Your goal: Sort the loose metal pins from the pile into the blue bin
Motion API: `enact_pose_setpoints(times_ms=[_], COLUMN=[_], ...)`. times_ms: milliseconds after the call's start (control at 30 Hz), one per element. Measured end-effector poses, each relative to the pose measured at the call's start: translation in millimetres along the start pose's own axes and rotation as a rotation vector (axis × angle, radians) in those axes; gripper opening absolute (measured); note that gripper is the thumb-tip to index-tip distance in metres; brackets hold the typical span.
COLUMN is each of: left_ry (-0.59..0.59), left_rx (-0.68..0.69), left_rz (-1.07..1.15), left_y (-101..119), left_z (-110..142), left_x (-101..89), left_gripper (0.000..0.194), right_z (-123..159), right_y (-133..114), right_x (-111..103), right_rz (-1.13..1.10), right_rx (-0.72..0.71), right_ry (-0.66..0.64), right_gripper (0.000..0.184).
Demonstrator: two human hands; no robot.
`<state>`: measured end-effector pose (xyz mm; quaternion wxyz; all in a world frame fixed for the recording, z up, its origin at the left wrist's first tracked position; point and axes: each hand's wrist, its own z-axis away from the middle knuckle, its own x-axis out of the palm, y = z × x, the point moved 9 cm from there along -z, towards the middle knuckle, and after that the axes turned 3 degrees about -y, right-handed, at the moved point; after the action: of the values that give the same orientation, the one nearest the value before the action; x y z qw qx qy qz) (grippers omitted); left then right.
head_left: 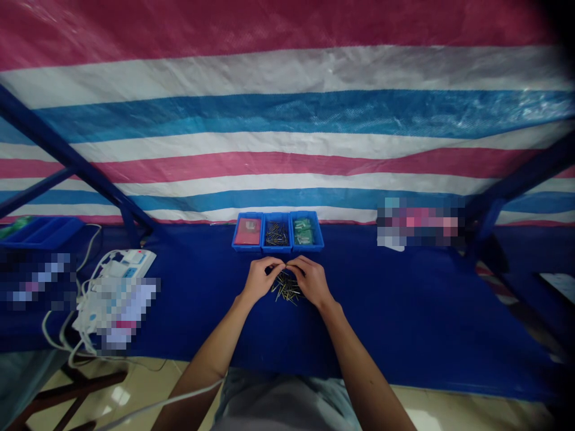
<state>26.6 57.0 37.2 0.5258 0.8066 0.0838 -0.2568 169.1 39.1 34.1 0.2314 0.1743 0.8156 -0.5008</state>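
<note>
My left hand [262, 278] and my right hand [312, 277] meet at the fingertips, each in a pinch. Whatever sits between the fingertips is too small to make out. Just below them, on the blue table [386, 323], lies a loose pile of thin metal pieces [287, 290] that look like screws or nails. Beyond my hands three blue bins stand side by side. The left bin [233, 244] has something flat and red in it, the middle bin [276, 246] similar thin metal pieces [277, 232], and the right bin [320, 240] green and white items [303, 230].
Power strips with white cables [96, 293] lie to the left, beside a blurred patch. Another blue tray [58, 233] stands at the far left. Blue frame bars [90, 173] slant at both sides, and a striped plastic sheet [287, 114] hangs behind the table.
</note>
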Motion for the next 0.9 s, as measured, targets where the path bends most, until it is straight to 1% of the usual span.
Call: enact_pose_setpoints(times_ms=[300,733,900], left_ry=[-0.003,0.000,0.001], left_rx=[0.002,0.005,0.014], left_rz=[-0.001,0.005,0.009], left_y=[1.4,1.6,2.9], left_z=[-0.3,0.2,0.4], left_x=[-0.6,-0.2,0.0], left_gripper=[0.015,0.017,0.018], right_z=[0.2,0.0,0.2], right_y=[-3.2,-5.9,-4.5], right_x=[0.2,1.7,3.1], right_rz=[0.064,0.113,0.115], right_rx=[-0.010,-0.006,0.016], right_ry=[-0.010,-0.037,-0.050], right_gripper=[0.025,0.026,0.028])
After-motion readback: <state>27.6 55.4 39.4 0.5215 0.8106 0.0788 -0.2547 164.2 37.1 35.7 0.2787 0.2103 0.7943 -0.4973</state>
